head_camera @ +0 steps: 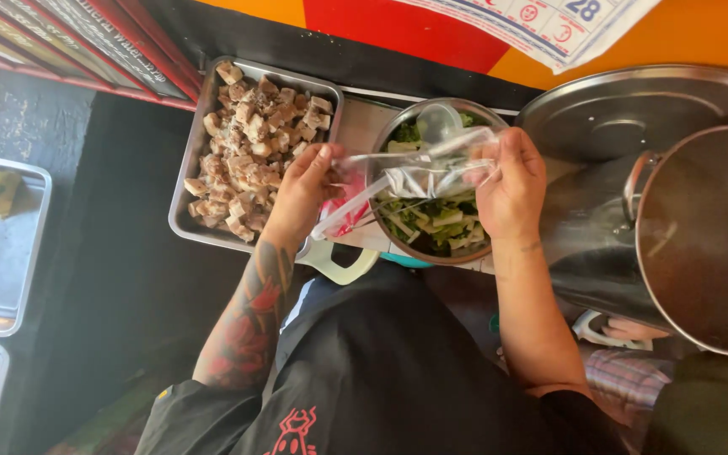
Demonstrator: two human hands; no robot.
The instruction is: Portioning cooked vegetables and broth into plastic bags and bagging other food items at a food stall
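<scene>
While both hands stretch a clear plastic bag (419,173) over the greens bowl (431,215), the left hand (305,190) pinches one edge. The right hand (511,190) grips the other edge. A white calendar sheet (541,21) hangs on the orange-and-red wall above.

Clear plastic bag (419,173) stretched flat over bowl of greens (431,223)

tray (198,152) left | bowl (381,227) centre, bag (431,173) over it | pot (701,244) right

Black short-sleeved shirt (398,371) with red emblem (295,431), red and dark floral tattoo (254,312) along left forearm
</scene>
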